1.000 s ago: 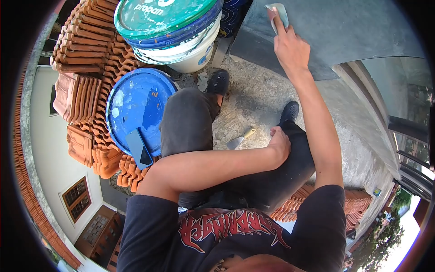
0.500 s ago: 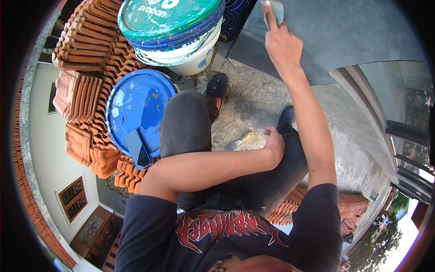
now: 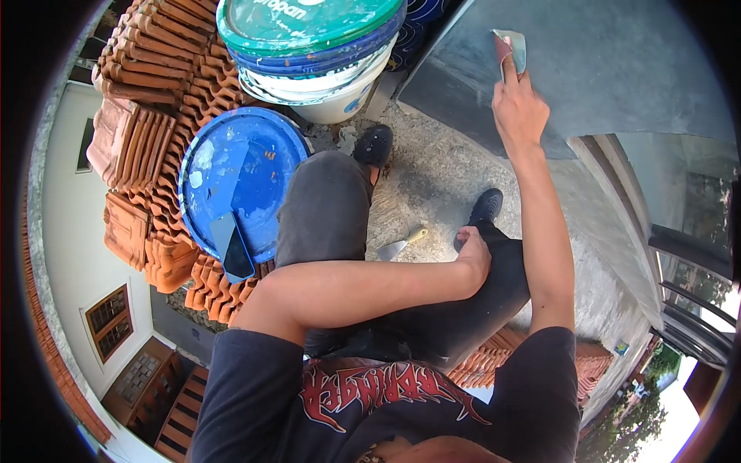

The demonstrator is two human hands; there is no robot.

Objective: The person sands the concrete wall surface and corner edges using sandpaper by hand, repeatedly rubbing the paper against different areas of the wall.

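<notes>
My right hand point(image 3: 521, 116) reaches out to the grey smooth wall surface point(image 3: 610, 69). Its fingers pinch a folded piece of sandpaper point(image 3: 519, 51), reddish-brown on one face and pale grey-green on the other, which lies against the wall. Across my lap runs my left arm, and my left hand point(image 3: 475, 258) rests on my right leg near the knee, fingers loosely bent and holding nothing. On the rough concrete floor beside that leg lies a scraper point(image 3: 394, 250) with a yellowish handle and a metal blade.
To my left stands a blue-lidded bucket point(image 3: 220, 170) with a phone point(image 3: 231, 247) on its lid. Stacked paint buckets point(image 3: 309, 62) with a green lid are beyond it. Piles of clay roof tiles point(image 3: 147, 147) line the left side. A window frame point(image 3: 617, 166) is at the right.
My right hand has drawn the sandpaper down and to the right in view, nearer to me. My left hand stays on the leg. The view has shifted slightly.
</notes>
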